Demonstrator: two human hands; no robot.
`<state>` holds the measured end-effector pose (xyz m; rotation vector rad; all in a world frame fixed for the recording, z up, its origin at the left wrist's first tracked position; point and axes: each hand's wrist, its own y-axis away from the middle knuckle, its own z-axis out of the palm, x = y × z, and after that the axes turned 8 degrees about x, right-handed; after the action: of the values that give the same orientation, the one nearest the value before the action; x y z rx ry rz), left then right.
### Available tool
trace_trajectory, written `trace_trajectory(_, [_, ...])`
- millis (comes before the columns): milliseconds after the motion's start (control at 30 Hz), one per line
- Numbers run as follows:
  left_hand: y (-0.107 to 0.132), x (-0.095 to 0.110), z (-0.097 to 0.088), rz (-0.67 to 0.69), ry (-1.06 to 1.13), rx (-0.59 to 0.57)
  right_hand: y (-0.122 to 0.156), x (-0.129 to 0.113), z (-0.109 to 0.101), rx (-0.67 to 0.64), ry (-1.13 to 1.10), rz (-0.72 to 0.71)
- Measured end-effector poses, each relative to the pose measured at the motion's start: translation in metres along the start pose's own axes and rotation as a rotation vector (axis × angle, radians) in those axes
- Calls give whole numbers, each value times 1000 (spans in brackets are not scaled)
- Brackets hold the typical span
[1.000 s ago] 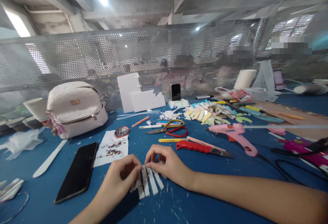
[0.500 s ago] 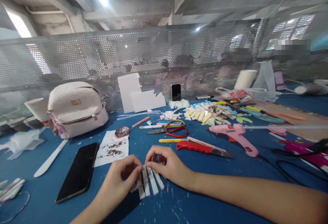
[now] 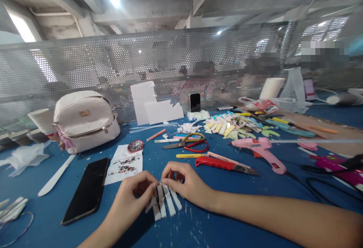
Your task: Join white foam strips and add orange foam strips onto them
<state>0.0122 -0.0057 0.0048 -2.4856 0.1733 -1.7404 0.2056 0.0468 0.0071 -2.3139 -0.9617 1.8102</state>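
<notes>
White strips (image 3: 170, 203), flat, fanned toward the desk's (image 3: 232, 227) near edge, are pinched by left hand (image 3: 138, 189) and right hand (image 3: 188, 183); arrangement unchanged.

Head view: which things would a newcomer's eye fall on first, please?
The pale backpack, standing on the left before the perforated screen, would probably come first. Next, the red-handled knife and pink glue gun lie right of centre. Near the front, the left hand and right hand meet at white strips.
</notes>
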Motion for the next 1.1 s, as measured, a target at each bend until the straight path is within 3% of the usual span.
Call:
trace_trajectory(800, [-6,-12,-7,73,-137,66,1,2,0,-15,28,-19])
trace_trajectory(1100, [-7,-15,-7,40,-118,59,0,0,0,-10,40,-25])
